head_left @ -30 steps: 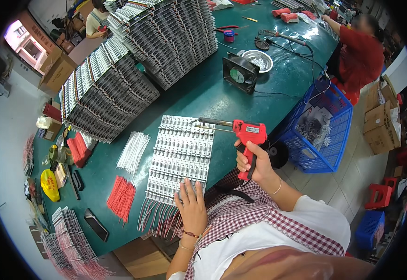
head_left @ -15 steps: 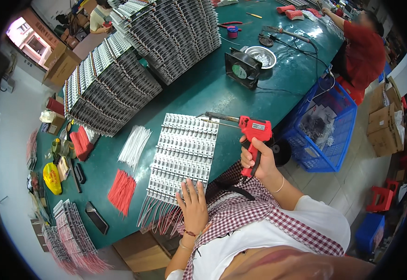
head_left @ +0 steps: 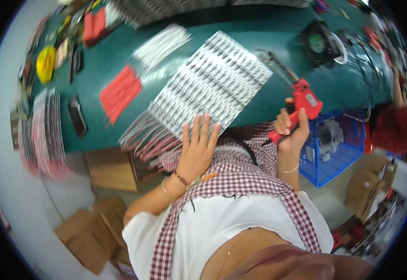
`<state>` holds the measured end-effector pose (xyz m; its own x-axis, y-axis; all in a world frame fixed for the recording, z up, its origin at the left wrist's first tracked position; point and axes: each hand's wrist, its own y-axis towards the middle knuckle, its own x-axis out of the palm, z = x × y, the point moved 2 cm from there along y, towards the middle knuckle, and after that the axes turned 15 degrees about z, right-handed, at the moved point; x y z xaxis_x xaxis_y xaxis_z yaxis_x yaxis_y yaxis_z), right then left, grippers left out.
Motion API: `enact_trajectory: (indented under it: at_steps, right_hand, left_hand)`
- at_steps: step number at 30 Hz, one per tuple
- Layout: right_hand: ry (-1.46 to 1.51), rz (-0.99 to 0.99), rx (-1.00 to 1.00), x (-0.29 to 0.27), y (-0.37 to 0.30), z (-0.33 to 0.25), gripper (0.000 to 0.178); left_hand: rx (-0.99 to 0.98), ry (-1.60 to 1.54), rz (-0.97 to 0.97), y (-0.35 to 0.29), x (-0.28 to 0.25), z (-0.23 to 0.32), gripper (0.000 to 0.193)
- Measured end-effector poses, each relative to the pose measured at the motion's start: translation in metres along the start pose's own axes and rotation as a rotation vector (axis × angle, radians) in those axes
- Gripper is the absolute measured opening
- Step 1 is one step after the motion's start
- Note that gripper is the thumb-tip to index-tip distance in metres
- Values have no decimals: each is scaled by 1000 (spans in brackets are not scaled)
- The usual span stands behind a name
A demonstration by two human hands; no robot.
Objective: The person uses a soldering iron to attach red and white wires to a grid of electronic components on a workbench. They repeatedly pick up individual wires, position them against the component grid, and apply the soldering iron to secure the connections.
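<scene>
My right hand is wrapped round the handle of a red soldering gun. Its thin metal tip points up and left, close to the right corner of a panel of small metal parts. My left hand lies flat with fingers spread on the panel's near edge. Red and white wires hang from the panel's lower left side over the table edge. Beyond the panel lies a bundle of white wires, and left of it a bundle of red wires. Motion blurs the picture somewhat.
Wired panels and a black phone lie on the green table at left, near a yellow packet. Stacked panels stand at the back. A black fan is at right, a blue crate below.
The view has swung, shifting the whole scene. The panel now sits more aslant, its top leaning right. My left hand stays on it; the soldering gun remains in my right hand.
</scene>
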<state>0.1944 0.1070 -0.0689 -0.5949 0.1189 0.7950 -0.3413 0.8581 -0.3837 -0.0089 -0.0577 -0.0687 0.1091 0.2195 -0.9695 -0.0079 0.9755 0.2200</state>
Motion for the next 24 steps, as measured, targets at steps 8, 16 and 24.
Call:
enact_trajectory:
  at_steps: [8, 16, 24]
  right_hand:
    - [-56, -13, -1, 13, 13, 1, 44]
    - [-88, -42, 35, 29, 27, 1, 44]
    - [-100, -11, -42, 27, 15, -6, 43]
  left_hand:
    - [9, -80, 162, -6, -12, -5, 48]
    - [-120, -112, 503, 125, -5, -182, 29]
    - [-146, 96, 459, 178, 39, -205, 22]
